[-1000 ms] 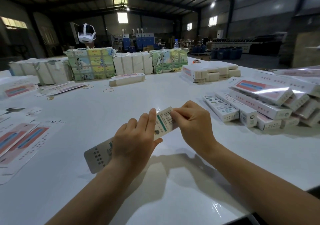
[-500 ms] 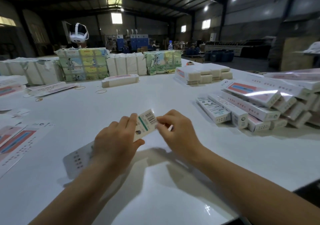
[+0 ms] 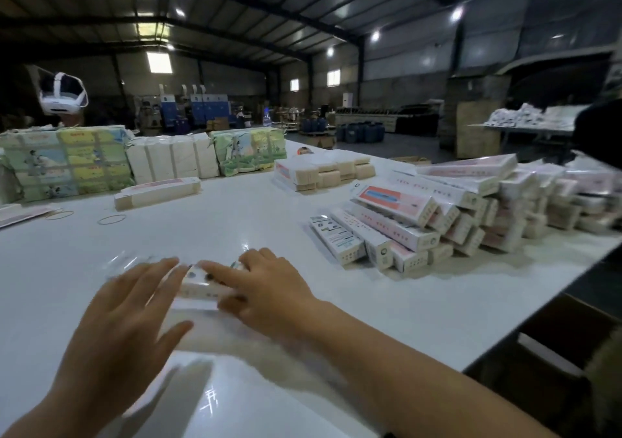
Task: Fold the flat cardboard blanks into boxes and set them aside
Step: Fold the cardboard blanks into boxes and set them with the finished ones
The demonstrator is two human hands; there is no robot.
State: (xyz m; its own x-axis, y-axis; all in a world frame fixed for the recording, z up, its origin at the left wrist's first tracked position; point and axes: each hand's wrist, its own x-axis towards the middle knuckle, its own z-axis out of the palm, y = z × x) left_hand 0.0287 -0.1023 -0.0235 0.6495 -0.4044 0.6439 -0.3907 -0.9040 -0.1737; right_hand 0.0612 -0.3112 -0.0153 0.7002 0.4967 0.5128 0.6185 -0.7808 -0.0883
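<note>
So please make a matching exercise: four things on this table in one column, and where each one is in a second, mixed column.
Things:
1. pile of folded boxes
2. rubber band
3. box being folded
4. green printed bundle

Places:
A. between the left hand and the right hand
B. right side of the table
C. far left edge
D. flat on the table, left of centre

Pairs: 1-B, 2-D, 3-A, 4-C

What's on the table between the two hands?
In the head view, a small cardboard box lies on the white table between the left hand and the right hand. It is blurred, so its details are unclear.
</note>
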